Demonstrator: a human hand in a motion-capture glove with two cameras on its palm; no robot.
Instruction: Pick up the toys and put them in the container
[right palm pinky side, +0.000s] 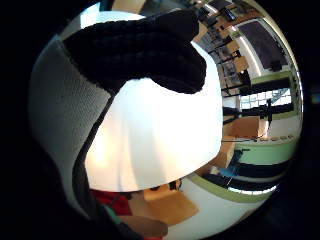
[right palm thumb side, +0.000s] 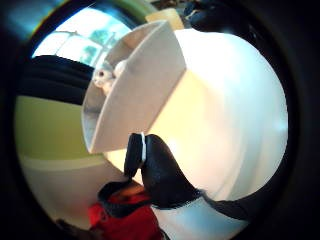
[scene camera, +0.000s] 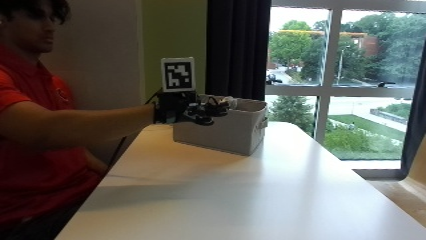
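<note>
We see a grey fabric bin (scene camera: 226, 131) at the far end of the white counter (scene camera: 266, 200), near the window. Inside it, in the thumb-side view, lies a small pale soft toy (right palm thumb side: 106, 75) against the wall. Our gloved right hand (scene camera: 193, 111) hovers at the bin's near rim, about nine o'clock of it, fingers loosely curled and holding nothing.

We see the container (scene camera: 223, 131) on the table (scene camera: 266, 195) at its far end near the window (scene camera: 339, 75), a toy (right palm thumb side: 103, 76) lying inside it, and the right hand (scene camera: 193, 112) hanging over its near rim, with the person seated at the table's left side.
</note>
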